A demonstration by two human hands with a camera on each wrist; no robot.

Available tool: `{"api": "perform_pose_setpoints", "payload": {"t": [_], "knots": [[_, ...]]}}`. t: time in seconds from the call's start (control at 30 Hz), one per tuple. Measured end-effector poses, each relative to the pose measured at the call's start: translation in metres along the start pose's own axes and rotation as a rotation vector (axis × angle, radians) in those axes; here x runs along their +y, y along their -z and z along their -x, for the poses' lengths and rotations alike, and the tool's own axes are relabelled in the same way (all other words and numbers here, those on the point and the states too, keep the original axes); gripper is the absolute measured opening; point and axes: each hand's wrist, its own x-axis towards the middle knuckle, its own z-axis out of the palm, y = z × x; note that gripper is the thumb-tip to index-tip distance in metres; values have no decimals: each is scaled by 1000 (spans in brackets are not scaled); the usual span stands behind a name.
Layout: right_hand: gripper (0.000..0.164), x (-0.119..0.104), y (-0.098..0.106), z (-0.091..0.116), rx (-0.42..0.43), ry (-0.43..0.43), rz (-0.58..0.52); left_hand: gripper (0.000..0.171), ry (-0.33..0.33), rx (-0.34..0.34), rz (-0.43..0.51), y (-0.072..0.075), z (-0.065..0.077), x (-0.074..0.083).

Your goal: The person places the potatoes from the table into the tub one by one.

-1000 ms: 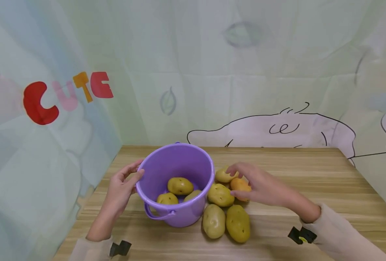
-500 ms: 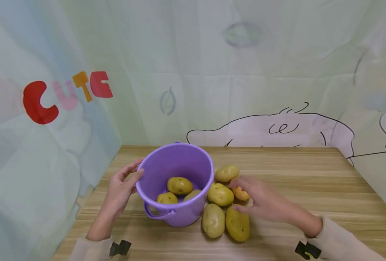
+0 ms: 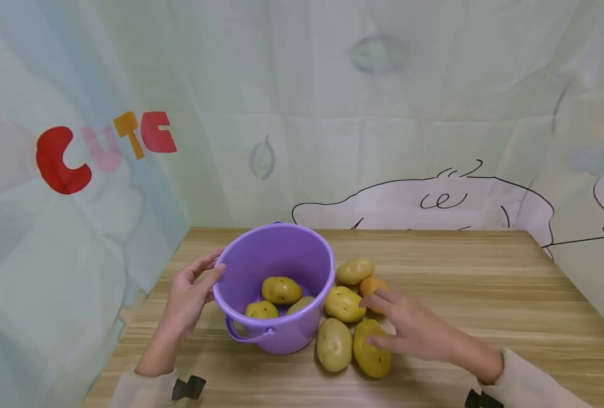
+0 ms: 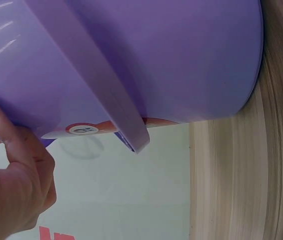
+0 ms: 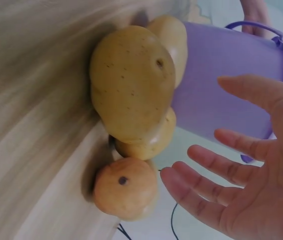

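A purple bucket (image 3: 294,334) stands with its mouth facing me, and potatoes (image 3: 281,290) lie on its bottom. My left hand (image 3: 190,292) pinches its left rim, thumb inside and fingers outside; the left wrist view shows those fingers (image 4: 19,147) at the rim. Right of the bucket are a greenish-yellow potato (image 3: 373,362), a paler potato (image 3: 335,345), a yellow potato (image 3: 344,305) and a small potato (image 3: 355,271) behind. An orange round fruit (image 3: 370,285) sits beside them. My right hand (image 3: 419,331), fingers spread and holding nothing, hovers over the greenish-yellow potato (image 5: 131,85).
The wooden table (image 3: 475,272) extends right of the potatoes and in front of the bucket. Its back edge meets a printed curtain (image 3: 307,141) with cartoon drawings and colourful letters. The bucket's handle (image 3: 248,339) hangs down at its front left.
My right hand has moved toward me, from over the back potatoes and the orange fruit to over the greenish-yellow potato. The left hand and bucket have stayed put.
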Motion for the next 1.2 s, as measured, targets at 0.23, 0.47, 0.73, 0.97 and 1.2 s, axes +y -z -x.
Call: {"api": "perform_pose_setpoints", "payload": {"t": [0.23,0.47,0.73,0.97,1.2], "knots": [[46,-1,-11,5,-23,-4,27,49,-3,4,-8,0,-1,-1],[56,-2,-19,9,-41,13,102,47,-3,7,-10,-1,-1,-1],[57,0,-28,12,-76,15,93,47,-8,8,4,-1,-1,-1],[55,3,-35,13,-80,30,33,47,-16,2,20,-1,-2,-2],[70,3,-43,14,-55,110,22,46,-19,3,17,1,-1,-2]]}}
